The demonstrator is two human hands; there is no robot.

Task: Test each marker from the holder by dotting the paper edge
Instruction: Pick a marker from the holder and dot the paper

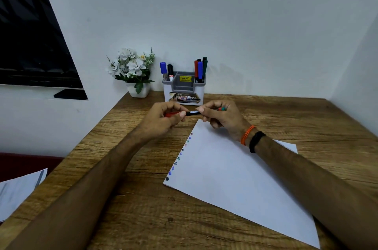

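Note:
Both hands hold one marker (192,113) level above the desk, just past the paper's far corner. My left hand (163,120) pinches its red cap end; my right hand (221,115) grips the black barrel, whose red and green tail shows past the fingers. The white paper (235,180) lies tilted on the desk, with a row of several coloured dots (180,156) along its left edge. The grey and white holder (184,88) stands by the wall, with blue and black markers (166,70) at its left and red, blue and green ones (200,69) at its right.
A small white pot of artificial flowers (133,72) stands left of the holder. The wooden desk (131,204) ends at left, where printed sheets (18,190) lie below its edge. A dark window (30,34) is at upper left. Walls close in behind and at right.

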